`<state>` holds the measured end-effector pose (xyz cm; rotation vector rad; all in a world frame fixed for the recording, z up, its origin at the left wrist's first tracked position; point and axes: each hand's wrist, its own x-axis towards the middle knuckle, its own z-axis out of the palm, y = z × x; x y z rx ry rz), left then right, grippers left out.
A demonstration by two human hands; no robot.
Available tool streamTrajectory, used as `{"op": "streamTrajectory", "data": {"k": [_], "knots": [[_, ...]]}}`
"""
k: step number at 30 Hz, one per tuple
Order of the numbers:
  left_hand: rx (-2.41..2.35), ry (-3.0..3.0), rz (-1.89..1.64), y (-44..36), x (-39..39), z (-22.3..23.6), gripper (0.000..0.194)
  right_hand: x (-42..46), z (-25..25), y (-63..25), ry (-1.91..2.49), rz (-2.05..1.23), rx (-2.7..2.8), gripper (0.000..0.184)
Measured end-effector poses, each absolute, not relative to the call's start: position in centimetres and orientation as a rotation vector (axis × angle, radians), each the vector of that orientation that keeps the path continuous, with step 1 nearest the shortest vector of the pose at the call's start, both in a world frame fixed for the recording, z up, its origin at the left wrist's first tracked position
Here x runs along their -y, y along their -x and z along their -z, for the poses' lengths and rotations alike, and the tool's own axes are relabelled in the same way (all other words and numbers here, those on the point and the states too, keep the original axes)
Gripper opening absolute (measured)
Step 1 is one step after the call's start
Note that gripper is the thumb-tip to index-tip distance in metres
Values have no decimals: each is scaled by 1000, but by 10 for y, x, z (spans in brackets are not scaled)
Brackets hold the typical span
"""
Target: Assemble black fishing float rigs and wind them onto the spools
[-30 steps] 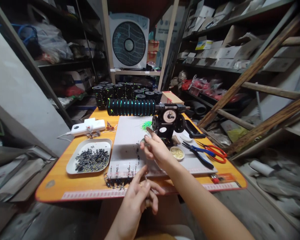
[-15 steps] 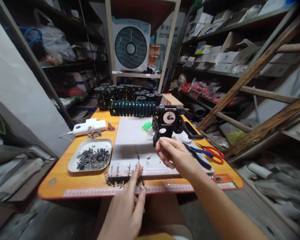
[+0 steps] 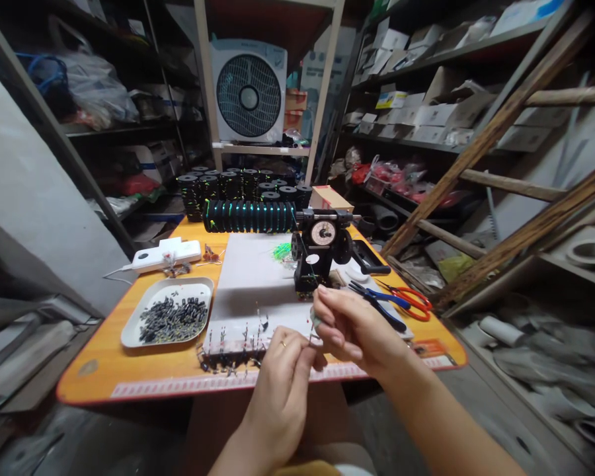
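While the left hand point(image 3: 282, 373) and right hand point(image 3: 354, 324) are close together at the front of the white board point(image 3: 248, 261), the fingers of each are drawn together; anything pinched is too small to tell. Small black parts point(image 3: 228, 360) line the board's front edge, left of the hands; beyond stands a black winder point(image 3: 322, 244) on the orange worktop point(image 3: 96, 354).

It looks like a cramped workshop: blue-and-black-handled pliers point(image 3: 389, 318) and a black machine with a round dial point(image 3: 323, 233) sit on an orange wooden surface point(image 3: 99, 363), among dark metal shelves crammed with white cardboard boxes point(image 3: 429, 116).
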<state>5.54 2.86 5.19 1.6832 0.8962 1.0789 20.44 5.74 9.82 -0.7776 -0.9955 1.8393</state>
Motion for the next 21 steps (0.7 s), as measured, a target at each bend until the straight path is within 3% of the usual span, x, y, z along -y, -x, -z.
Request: {"op": "streamTrajectory", "data": {"k": [8, 15, 21], "knots": [[-143, -607, -752, -54, -7, -26, 38, -61, -79, -191, 703, -1993, 823, 41], [-277, -496, -732, -53, 8, 11, 35, -61, -75, -190, 739, -1931, 777, 41], [-365, -396, -679, -48, 19, 16, 37, -61, -71, -193, 728, -1953, 755, 40]]}}
